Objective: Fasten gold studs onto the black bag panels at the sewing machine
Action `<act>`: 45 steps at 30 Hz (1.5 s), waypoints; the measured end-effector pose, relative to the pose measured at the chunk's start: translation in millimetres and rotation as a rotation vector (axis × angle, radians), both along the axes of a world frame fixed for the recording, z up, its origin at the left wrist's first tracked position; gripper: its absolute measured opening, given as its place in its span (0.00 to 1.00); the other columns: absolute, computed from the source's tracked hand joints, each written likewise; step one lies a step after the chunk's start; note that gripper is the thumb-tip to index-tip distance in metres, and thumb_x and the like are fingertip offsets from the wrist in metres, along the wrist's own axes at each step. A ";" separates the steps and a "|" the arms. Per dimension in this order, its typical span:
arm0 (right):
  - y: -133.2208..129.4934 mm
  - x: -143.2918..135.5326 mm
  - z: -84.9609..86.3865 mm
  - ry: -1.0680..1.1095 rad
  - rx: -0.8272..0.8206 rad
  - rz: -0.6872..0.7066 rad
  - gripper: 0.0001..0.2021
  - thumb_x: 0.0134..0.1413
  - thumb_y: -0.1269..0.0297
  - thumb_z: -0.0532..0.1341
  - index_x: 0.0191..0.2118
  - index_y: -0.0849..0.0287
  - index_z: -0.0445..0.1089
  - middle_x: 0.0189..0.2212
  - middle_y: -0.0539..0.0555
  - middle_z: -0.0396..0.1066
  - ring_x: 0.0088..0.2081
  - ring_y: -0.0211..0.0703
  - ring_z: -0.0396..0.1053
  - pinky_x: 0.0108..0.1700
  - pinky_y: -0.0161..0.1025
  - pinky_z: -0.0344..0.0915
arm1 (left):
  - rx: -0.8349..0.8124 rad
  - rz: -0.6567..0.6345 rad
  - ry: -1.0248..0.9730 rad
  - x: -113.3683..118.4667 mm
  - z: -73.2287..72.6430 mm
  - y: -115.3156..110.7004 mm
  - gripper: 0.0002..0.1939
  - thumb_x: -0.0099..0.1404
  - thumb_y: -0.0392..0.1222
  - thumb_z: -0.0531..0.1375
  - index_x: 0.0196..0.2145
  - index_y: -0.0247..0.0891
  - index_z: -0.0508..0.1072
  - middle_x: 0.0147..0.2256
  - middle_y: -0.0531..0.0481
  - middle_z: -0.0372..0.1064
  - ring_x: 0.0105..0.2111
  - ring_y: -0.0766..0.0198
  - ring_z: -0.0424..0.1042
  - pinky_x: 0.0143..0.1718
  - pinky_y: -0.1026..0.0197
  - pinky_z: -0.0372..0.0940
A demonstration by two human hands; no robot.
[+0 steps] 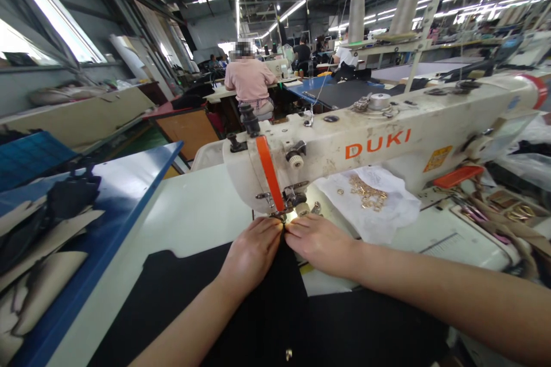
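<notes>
Black fabric [189, 298] lies over the front of the sewing machine table and drapes toward me. Its narrow upper end reaches under the head of a white sewing machine [327, 149] marked DUKI. My left hand [253, 248] pinches the left side of that end, fingers closed, close to the lit needle area. From the right, my right hand [321, 241] grips the same end, its fingertips nearly meeting those of the left. The needle and the exact spot being held are hidden by my fingers. A small shiny metal piece [288, 354] shows on the fabric near the bottom.
Gold-coloured metal rings [368, 192] lie on a white plastic sheet [390, 221] beneath the machine arm. An open box [520, 212] with more metal parts stands at right. Cut pieces [47, 287] rest on a blue table at left. Ahead sits a person in pink [252, 80].
</notes>
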State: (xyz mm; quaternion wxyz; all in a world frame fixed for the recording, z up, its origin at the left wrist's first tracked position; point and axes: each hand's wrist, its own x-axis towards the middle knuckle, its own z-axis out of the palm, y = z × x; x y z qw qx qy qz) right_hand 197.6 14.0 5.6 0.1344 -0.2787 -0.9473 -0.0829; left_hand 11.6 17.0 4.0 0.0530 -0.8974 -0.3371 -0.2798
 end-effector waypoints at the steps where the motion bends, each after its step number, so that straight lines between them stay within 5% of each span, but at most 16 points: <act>1: -0.1 0.0 0.4 0.001 0.001 0.001 0.07 0.61 0.70 0.54 0.36 0.63 0.68 0.35 0.56 0.69 0.39 0.45 0.65 0.43 0.41 0.62 | -0.003 0.003 -0.001 0.0 0.1 -0.4 0.10 0.67 0.34 0.51 0.37 0.33 0.72 0.35 0.43 0.74 0.37 0.58 0.72 0.40 0.55 0.71; 22: -2.3 -2.2 0.5 -0.033 -0.006 -0.014 0.06 0.60 0.71 0.55 0.38 0.64 0.69 0.38 0.58 0.70 0.41 0.45 0.66 0.47 0.43 0.62 | -0.007 0.037 0.022 -1.7 -2.6 -1.8 0.09 0.66 0.33 0.52 0.37 0.34 0.72 0.35 0.44 0.74 0.37 0.58 0.72 0.41 0.54 0.72; 27: -16.1 2.0 2.2 -0.026 0.038 0.040 0.10 0.60 0.70 0.54 0.45 0.67 0.67 0.45 0.60 0.69 0.49 0.48 0.64 0.54 0.45 0.59 | -0.028 0.070 0.001 -2.9 -2.9 -6.2 0.10 0.66 0.33 0.52 0.40 0.33 0.73 0.39 0.43 0.74 0.41 0.58 0.73 0.44 0.53 0.71; 45: -21.8 6.2 5.7 -0.012 -0.112 0.112 0.13 0.60 0.71 0.53 0.49 0.69 0.65 0.46 0.63 0.68 0.51 0.48 0.63 0.54 0.45 0.60 | 0.016 0.093 -0.031 -3.9 -4.2 -8.4 0.12 0.66 0.35 0.51 0.39 0.34 0.74 0.39 0.43 0.75 0.41 0.58 0.74 0.46 0.54 0.71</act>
